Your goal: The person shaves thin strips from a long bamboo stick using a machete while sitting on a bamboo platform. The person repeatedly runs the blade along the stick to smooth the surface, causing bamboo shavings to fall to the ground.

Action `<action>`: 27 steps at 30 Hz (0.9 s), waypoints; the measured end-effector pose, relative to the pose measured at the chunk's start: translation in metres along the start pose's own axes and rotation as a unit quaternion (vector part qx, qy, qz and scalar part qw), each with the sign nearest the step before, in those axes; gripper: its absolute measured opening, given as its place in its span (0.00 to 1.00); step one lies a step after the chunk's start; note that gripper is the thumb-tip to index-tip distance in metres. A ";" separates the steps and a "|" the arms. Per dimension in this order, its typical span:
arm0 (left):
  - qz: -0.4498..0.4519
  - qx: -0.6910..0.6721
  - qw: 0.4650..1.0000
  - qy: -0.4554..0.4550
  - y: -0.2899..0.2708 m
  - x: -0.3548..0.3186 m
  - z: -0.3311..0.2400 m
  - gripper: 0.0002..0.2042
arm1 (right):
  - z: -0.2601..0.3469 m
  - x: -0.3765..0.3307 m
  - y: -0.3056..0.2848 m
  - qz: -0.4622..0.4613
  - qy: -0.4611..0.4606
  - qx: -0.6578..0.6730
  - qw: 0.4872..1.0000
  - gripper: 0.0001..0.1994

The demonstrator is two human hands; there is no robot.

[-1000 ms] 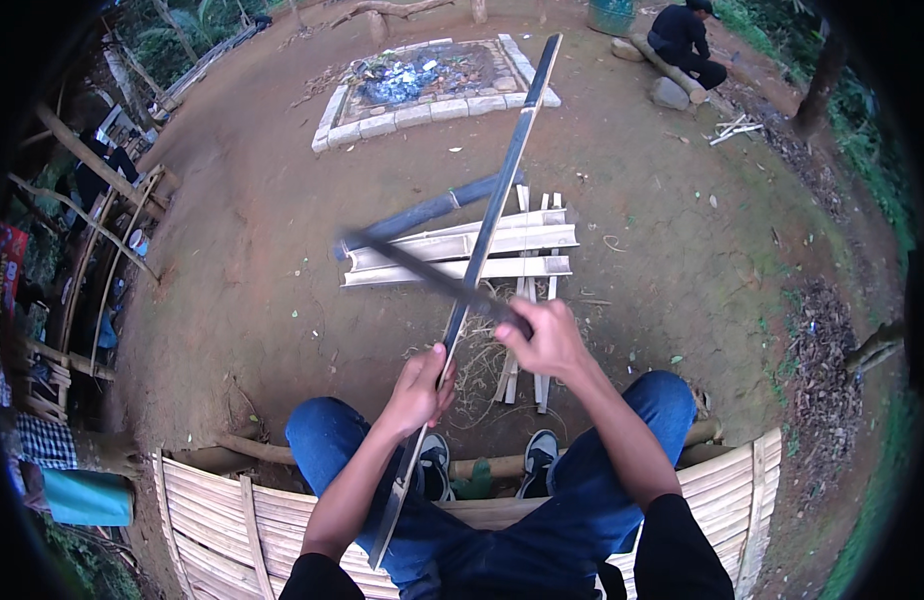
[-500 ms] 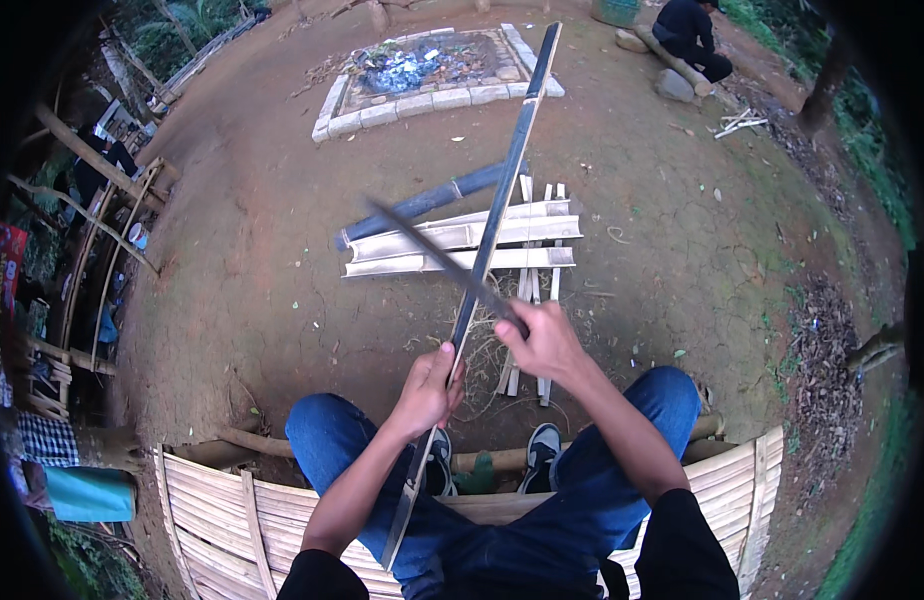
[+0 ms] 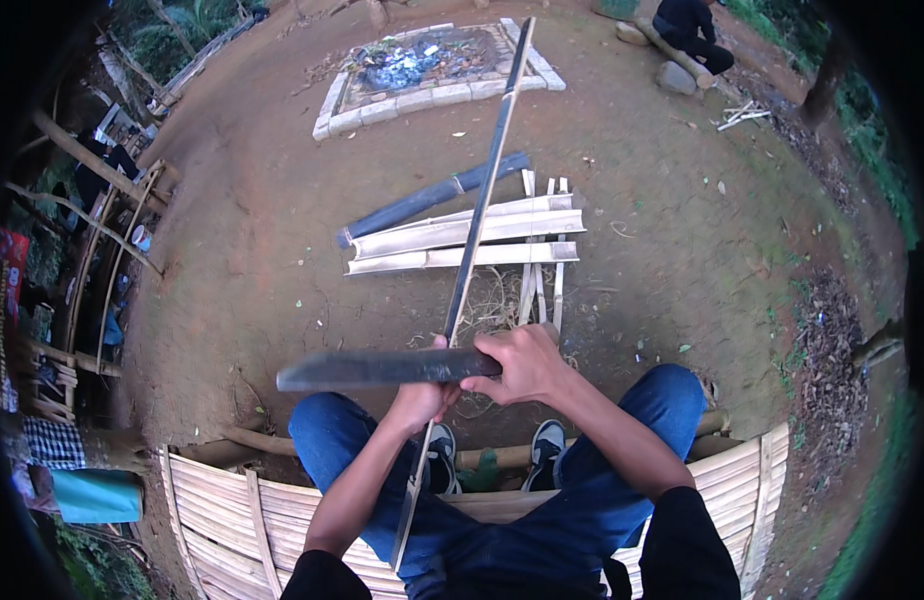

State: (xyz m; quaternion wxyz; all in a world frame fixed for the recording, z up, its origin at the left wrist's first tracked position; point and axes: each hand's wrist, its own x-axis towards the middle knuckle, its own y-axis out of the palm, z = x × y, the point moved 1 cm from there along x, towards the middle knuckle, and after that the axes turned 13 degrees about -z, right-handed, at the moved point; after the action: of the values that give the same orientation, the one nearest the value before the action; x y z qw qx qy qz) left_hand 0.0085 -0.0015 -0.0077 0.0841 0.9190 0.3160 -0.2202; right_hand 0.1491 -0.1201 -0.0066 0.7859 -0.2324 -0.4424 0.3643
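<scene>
Person sits on a woven bamboo platform [image 3: 232, 510], legs in blue jeans, feet on the dirt ground [image 3: 262, 270]. Left hand [image 3: 422, 400] is closed round a long thin bamboo strip [image 3: 482, 200], which runs from between the knees up and away to the far end near the stone-edged ash pit [image 3: 432, 65]. Right hand [image 3: 527, 365] has a closed grip on the handle of a machete [image 3: 382, 368]; blade lies crosswise, pointing to the person's left, just at the strip by the left hand. Can't tell if the edge is biting the strip or only lying over it.

To do this step well, as I judge it: keep the strip steady w/ the left hand, thumb & fingers behind the edge, not in its path. Work the blade away from the body & knees, shallow angle, short strokes, so it shaves rather than digs in. Strip is long & whippy, so hold close to the cut.

Beyond: split bamboo slats [image 3: 462, 240] on the ground, a dark bamboo pole [image 3: 432, 198] beside them, another person [image 3: 687, 30] sitting far off.
</scene>
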 end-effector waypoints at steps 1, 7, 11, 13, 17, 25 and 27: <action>-0.001 -0.001 1.000 0.013 0.000 -0.001 0.001 0.22 | -0.002 0.001 0.001 -0.011 -0.007 0.003 1.000 0.26; 0.018 -0.114 0.993 0.021 -0.002 0.007 -0.007 0.19 | -0.023 0.010 0.002 -0.022 0.046 -0.026 0.998 0.30; 0.019 -0.020 0.999 0.042 -0.003 -0.002 -0.004 0.20 | -0.001 0.003 0.005 -0.047 -0.051 0.012 0.998 0.29; 0.022 -0.034 0.998 0.052 0.001 -0.004 -0.006 0.20 | -0.012 0.008 0.001 -0.038 -0.032 0.010 0.999 0.26; 0.007 -0.086 0.995 0.044 0.000 0.002 -0.007 0.20 | -0.023 0.009 0.003 -0.043 0.022 -0.027 0.998 0.25; 0.034 -0.024 0.998 0.052 0.004 0.001 -0.001 0.23 | -0.022 0.009 0.006 -0.086 -0.045 -0.015 0.995 0.29; 0.021 -0.059 0.997 0.033 0.004 0.004 -0.002 0.23 | -0.029 0.009 0.007 -0.072 0.019 -0.042 0.996 0.29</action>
State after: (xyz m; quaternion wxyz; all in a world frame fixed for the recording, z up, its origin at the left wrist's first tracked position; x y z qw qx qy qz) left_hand 0.0143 -0.0018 -0.0073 0.1323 0.9258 0.3113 -0.1686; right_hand 0.1746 -0.1097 -0.0216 0.8078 -0.2399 -0.4576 0.2837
